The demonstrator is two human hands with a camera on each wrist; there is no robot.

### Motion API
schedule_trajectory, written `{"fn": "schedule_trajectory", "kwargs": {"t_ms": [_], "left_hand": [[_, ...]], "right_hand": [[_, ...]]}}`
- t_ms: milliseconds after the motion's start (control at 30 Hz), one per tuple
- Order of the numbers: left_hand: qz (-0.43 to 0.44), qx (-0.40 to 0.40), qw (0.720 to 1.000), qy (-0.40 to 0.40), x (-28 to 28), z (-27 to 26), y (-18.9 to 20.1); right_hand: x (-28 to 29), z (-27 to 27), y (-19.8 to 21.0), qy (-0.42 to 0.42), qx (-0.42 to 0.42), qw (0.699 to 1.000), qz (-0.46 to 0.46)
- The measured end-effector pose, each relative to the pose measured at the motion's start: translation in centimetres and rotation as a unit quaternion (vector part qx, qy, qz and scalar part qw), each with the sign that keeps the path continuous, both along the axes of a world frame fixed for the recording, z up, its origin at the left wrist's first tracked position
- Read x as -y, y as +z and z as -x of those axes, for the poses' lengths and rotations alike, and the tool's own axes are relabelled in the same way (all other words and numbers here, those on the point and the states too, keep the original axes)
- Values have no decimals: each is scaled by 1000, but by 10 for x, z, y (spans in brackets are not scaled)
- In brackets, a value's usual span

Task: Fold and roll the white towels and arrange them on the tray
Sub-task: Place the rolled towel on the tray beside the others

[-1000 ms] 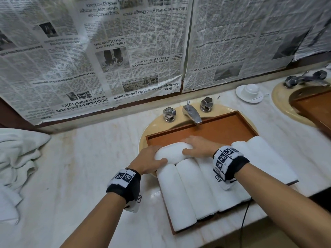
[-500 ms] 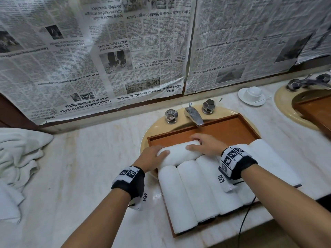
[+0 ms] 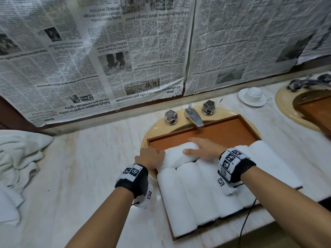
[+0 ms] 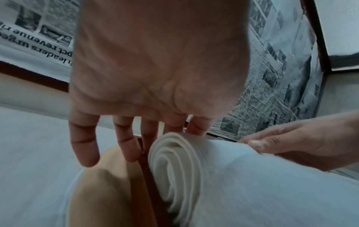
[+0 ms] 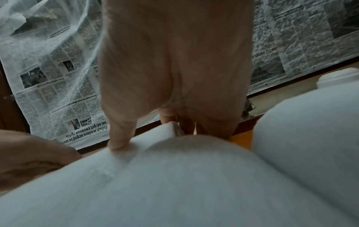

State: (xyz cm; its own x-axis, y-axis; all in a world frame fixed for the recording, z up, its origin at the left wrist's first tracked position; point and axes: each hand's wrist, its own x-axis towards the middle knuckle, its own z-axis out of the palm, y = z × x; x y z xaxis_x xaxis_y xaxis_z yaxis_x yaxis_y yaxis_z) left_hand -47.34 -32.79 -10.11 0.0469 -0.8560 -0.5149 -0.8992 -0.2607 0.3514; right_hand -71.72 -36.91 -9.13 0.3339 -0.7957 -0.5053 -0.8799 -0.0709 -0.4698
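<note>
Left grip (image 3: 151,155): fingers straight and relaxed at the spiral end of a crosswise rolled towel (image 3: 176,155), holding nothing. Right grip (image 3: 202,149): fingers (image 5: 118,138) laid loosely over that roll's top, thumb pressing the terry. Roll lying across the far ends of four lengthwise rolled towels (image 3: 197,192) packed side by side in the wooden tray (image 3: 223,133). Far left on the marble surface (image 3: 86,167), a heap of loose towels (image 3: 16,158); far right, a cup on a saucer (image 3: 251,96).
</note>
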Motion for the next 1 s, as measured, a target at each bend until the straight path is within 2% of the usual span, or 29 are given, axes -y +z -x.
{"fn": "schedule_trajectory", "kwargs": {"t_ms": [100,200,333,433,600,1000], "left_hand": [[0,-12,1000,-8,-3,-2,-1],[69,1,996,-57,-11,-5,-8],[138,-80,983,-91,-20,-3,-19],[145,-119,978,-89,-24,0,-18],[140,-88,978,-125,-27,2,-14],[150,-99,980,-87,-30,6,-12]], "right_hand": [[-1,-1,3,11,-11,1000,-12],[-2,-4,5,16,-10,1000,1],[-1,-7,6,37,-23,999,19],[-2,-7,7,58,-33,997,32],[-8,-12,7,100,-73,991,50],[-13,-12,15,115,-79,987,82]]}}
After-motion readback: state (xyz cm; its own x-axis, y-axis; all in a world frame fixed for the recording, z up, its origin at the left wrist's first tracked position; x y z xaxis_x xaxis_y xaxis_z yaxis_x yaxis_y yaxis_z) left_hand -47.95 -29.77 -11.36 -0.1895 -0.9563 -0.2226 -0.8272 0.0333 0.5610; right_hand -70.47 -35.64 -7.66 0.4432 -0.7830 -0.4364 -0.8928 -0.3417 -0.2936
